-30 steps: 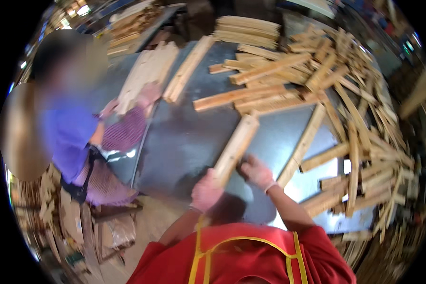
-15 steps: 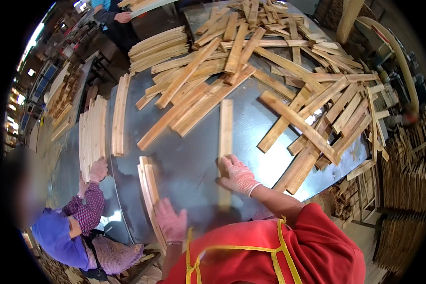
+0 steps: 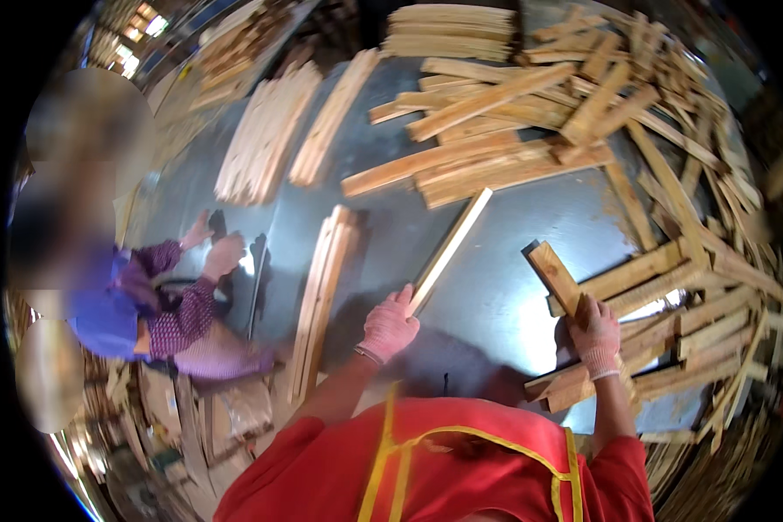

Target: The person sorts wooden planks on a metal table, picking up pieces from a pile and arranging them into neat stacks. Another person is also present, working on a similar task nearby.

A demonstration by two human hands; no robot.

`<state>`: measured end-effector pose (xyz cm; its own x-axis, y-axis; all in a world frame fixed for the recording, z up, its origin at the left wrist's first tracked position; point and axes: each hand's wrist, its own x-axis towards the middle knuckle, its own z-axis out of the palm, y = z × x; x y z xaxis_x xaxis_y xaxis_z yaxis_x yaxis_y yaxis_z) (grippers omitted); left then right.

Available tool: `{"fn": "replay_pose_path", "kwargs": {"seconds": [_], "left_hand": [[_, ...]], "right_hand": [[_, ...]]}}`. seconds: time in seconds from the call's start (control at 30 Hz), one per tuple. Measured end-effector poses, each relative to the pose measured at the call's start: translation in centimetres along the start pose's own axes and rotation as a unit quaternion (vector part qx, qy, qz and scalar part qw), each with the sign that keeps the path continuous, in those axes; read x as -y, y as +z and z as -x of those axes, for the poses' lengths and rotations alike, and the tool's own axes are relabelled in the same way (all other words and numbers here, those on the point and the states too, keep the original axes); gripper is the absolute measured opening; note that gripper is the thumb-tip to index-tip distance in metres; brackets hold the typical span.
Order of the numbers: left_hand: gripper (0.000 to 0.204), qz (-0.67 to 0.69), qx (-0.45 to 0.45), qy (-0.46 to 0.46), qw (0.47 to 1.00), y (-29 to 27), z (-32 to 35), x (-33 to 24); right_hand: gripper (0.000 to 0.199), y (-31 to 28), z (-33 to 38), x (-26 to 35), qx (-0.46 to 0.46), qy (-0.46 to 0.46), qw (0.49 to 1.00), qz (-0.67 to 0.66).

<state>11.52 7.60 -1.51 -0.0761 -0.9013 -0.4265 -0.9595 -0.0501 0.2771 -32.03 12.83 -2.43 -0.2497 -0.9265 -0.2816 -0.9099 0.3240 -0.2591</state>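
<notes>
My left hand [image 3: 390, 325], in a pinkish work glove, is closed round the near end of a narrow wooden slat [image 3: 452, 246]. That slat is tipped on its edge and slants away to the right over the metal table [image 3: 391, 228]. On the right, my gloved right hand [image 3: 595, 335] grips a darker wooden board [image 3: 555, 277] at the side of the loose pile. Left of my left hand, a few slats [image 3: 324, 300] lie side by side, reaching the table's near edge. The fingertips of both hands are partly hidden.
A jumbled heap of boards [image 3: 670, 165] covers the right and far right. More boards [image 3: 487, 130] lie across the far middle. Neat stacks stand at the back [image 3: 448, 33] and far left [image 3: 268, 130]. At left, a co-worker's gloved hands [image 3: 224, 257] are over the table.
My left hand has gone from the slat row to the single slat, now tipped on edge. My right hand has let go of that slat and taken a board at the pile. The view has turned.
</notes>
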Motion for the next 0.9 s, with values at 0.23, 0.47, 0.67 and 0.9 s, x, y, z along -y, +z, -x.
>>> {"fn": "replay_pose_path", "kwargs": {"seconds": [0.23, 0.47, 0.67, 0.9], "left_hand": [[0.073, -0.227, -0.278, -0.027, 0.933, -0.4, 8.8, 15.1], [0.101, -0.014, -0.103, -0.219, 0.970, -0.2, 10.2, 20.6], [0.112, 0.142, -0.127, -0.176, 0.966, -3.3, 10.4, 20.0], [0.087, -0.006, -0.202, -0.088, 0.975, 0.0, 12.3, 17.9]], "right_hand": [[0.078, 0.2, 0.4, 11.3, 0.039, -0.061, 0.978, -0.194], [0.076, 9.3, -3.1, 22.4, 0.059, -0.020, 0.794, -0.605], [0.075, 16.8, 1.8, 37.2, 0.139, 0.057, 0.705, -0.693], [0.062, 8.2, 6.1, 38.0, 0.390, -0.341, 0.819, -0.246]]}}
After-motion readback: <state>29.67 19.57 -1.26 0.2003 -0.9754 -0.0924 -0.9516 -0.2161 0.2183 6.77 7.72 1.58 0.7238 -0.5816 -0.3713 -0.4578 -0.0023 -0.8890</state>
